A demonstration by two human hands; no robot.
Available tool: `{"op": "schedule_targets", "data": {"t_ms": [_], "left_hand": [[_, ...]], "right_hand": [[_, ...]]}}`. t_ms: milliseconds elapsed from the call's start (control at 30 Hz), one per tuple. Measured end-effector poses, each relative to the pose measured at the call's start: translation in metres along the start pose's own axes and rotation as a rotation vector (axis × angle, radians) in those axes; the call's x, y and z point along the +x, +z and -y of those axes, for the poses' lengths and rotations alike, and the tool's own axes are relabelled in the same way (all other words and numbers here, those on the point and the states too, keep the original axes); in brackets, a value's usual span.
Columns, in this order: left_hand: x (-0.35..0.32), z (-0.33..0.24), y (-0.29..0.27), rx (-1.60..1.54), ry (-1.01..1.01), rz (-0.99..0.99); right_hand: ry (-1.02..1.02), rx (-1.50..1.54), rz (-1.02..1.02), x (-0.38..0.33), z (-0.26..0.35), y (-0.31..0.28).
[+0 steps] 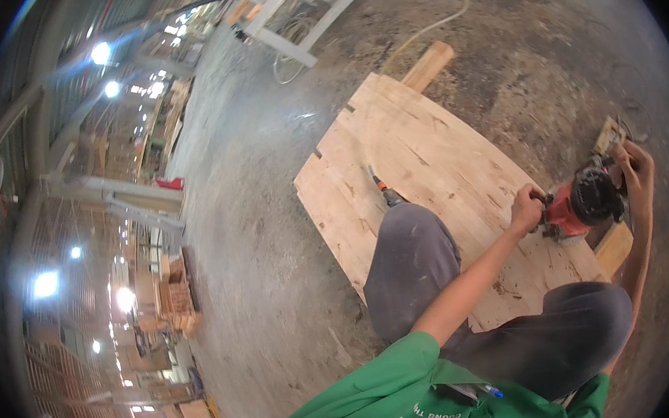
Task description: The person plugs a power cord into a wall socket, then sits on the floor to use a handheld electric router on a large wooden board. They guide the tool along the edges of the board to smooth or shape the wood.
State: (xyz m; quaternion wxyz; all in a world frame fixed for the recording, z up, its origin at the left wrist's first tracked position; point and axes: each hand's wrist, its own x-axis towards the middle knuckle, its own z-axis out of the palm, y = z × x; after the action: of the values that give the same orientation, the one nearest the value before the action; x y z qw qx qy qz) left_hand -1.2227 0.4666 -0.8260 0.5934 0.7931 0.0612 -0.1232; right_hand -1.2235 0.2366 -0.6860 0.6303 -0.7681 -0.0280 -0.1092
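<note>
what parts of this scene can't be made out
In the head view:
Red power tool: underside hidden by its own body.
Wood panel: partly hidden by the legs.
Small hand tool: near end hidden by the left knee.
White frame: top cut off by the upper edge.
Distant wood stacks: too small and blurred to count.

Left forearm (477,275) reaches far and right, wrist roughly straight, left hand (528,209) closed in a fist-like grip. Right forearm (642,240) runs far along the right side, wrist bent, right hand (636,163) turned left with fingers curled; can't tell how tightly. Left knee (415,238) and right knee (601,306) bent, set apart, left farther out.
</note>
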Motion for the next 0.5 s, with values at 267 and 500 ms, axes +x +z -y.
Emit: {"op": "schedule_targets", "data": {"t_ms": [267, 500], "left_hand": [[-0.014, -0.001, -0.003, -0.03, -0.082, -0.03], [-0.012, 0.003, 0.002, 0.041, -0.054, -0.109]], "right_hand": [[0.076, -0.255, -0.542, -0.012, -0.012, 0.036], [-0.286, -0.999, 0.186, -0.033, 0.017, -0.009]]}}
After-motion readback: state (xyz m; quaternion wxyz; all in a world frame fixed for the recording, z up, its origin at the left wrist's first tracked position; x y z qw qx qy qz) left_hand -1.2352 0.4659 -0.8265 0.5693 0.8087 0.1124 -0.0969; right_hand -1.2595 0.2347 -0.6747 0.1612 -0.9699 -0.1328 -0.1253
